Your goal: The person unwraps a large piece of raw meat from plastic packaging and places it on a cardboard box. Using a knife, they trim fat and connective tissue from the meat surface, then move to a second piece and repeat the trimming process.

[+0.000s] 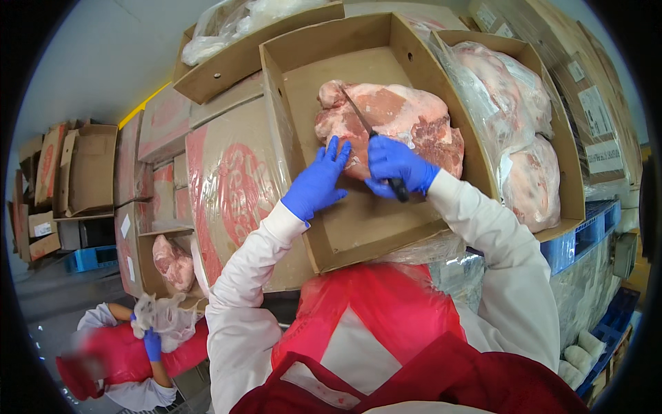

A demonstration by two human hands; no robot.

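A large pink slab of raw meat (403,117) lies in an open cardboard box (358,228) in front of me. My right hand (396,165), in a blue glove, grips a dark-handled knife (376,141) whose blade lies across the meat. In a matching blue glove, my left hand (316,183) has its fingers spread, fingertips touching the meat's near left edge. White sleeves and a red apron (372,317) cover my arms and front.
A neighbouring box (545,228) at right holds plastic-wrapped meat (517,96). Wrapped cartons (227,172) are stacked at left over blue pallets (586,234). Lower left, another person in red (131,359) with a blue glove holds crumpled plastic. Empty boxes (86,169) stand far left.
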